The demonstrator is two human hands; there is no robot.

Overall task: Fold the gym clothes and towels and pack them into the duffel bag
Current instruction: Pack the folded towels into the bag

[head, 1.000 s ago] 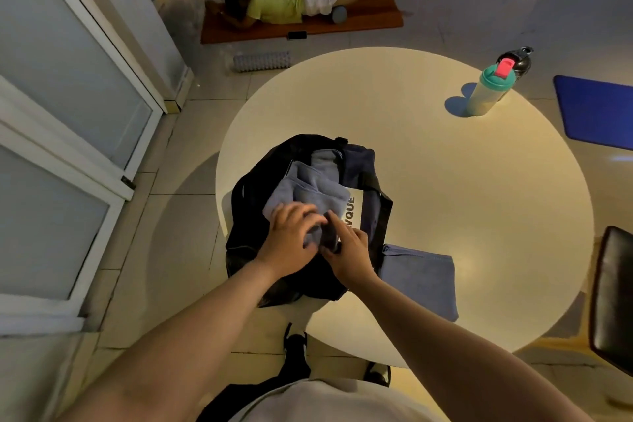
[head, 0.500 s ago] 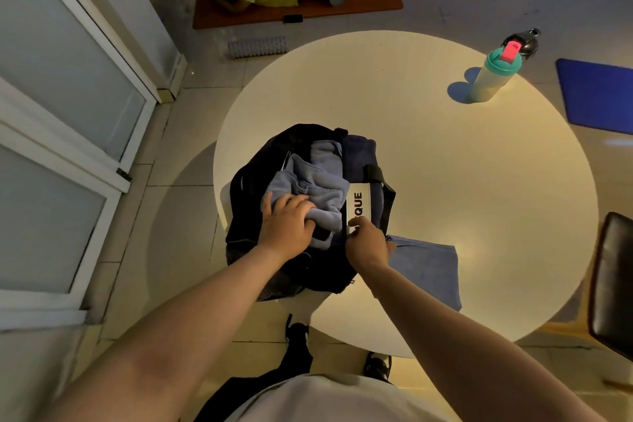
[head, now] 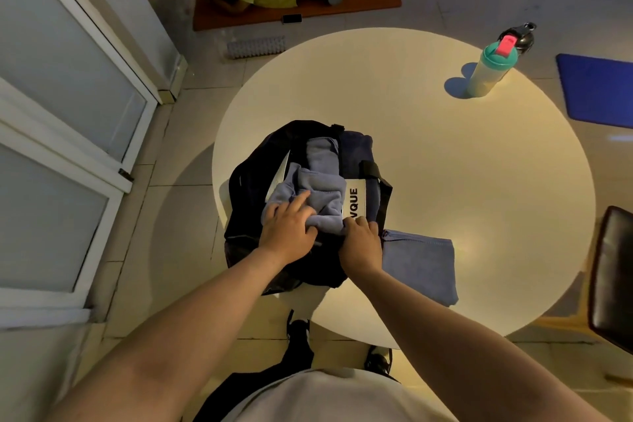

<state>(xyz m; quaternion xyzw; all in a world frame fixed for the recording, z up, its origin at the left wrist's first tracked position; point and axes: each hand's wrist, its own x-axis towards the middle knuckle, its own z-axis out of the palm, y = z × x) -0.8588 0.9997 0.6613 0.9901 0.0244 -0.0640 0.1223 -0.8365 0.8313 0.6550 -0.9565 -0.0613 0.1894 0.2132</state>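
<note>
Head view: round, smooth cream bench. Soft black-and-navy bag sits open at the bench's 8 o'clock edge, partly overhanging it, with a white label lettered "VQUE" on its rim. Grey-blue terry towel lies rumpled in the bag's mouth. Left hand presses on it, fingers spread wide and flat. Right hand has its fingers curled over the bag rim by the label. Second towel, a flat folded rectangle, lies at 6 o'clock touching the bag. Cylindrical bottle, teal lid and pink cap, stands at 1 o'clock.
</note>
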